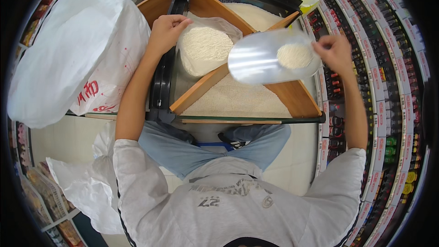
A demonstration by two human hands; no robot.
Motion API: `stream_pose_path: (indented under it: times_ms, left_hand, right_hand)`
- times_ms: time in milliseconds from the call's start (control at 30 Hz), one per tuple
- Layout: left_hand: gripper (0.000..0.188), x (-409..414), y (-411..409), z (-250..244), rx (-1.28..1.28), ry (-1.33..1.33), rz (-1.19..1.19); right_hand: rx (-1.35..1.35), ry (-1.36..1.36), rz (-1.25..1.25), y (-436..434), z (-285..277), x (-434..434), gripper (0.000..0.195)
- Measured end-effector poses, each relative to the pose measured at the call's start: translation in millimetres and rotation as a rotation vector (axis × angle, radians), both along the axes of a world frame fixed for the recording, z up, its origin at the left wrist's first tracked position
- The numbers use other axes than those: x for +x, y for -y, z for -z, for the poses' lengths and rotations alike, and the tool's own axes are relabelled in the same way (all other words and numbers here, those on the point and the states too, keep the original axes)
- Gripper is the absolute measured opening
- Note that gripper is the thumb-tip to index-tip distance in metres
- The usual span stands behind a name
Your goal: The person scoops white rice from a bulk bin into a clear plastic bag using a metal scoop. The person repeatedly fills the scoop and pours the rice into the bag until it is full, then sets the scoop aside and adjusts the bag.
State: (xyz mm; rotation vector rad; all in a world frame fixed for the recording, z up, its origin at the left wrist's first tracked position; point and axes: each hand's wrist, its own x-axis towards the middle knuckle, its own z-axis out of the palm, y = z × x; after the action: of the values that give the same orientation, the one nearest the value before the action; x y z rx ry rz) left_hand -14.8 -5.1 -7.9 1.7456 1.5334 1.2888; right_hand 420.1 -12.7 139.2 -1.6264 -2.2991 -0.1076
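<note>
My left hand [167,33] pinches the rim of a clear plastic bag [192,68], which bulges with pale grains [207,46] that look like rice. The bag rests in the left part of a wood-divided bin. In my right hand [335,53] is a wide, shiny, translucent scoop [252,58], slightly blurred. A small heap of the same pale grain [295,56] sits in it near the hand. The scoop hangs over the crossing of the dividers, its rounded lip close to the bag's right side. The scoop's handle is mostly hidden by my fingers.
Wooden dividers [202,87] split the bin; its front compartment holds grain [236,97], as does the back one [252,13]. Large white woven sacks [68,48] crowd the left, another white sack [92,185] below. Bottle-filled shelves [374,85] run along the right.
</note>
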Motion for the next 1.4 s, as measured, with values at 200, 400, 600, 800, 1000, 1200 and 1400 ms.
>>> stream_pose_path:
  times_ms: [200,400,600,800,1000,1200,1400]
  left_hand:
    - [0.024,-5,5,-2,0.003,-0.030,-0.023]
    - [0.023,-6,0,4,0.004,-0.014,-0.011]
    - [0.024,-9,-3,7,0.065,-0.030,0.008]
    - [0.025,-7,-1,8,0.011,-0.012,-0.002]
    - [0.025,-4,-1,3,-0.002,0.004,0.005]
    - [0.026,-6,-1,6,-0.047,0.026,-0.012]
    - [0.025,-5,1,6,-0.025,0.033,-0.024]
  right_hand:
    - [0.367,0.343,-0.133,-29,-67,-56,0.036]
    - [0.469,0.398,-0.099,-21,-83,-91,0.036]
    - [0.223,0.364,-0.056,0,-70,-53,0.031]
    - [-0.185,0.222,-0.130,17,50,-32,0.026]
    - [-0.283,0.238,-0.210,10,166,-49,0.024]
    - [-0.405,0.051,-0.224,8,270,-68,0.024]
    - [-0.518,-0.065,-0.177,-9,276,-50,0.021]
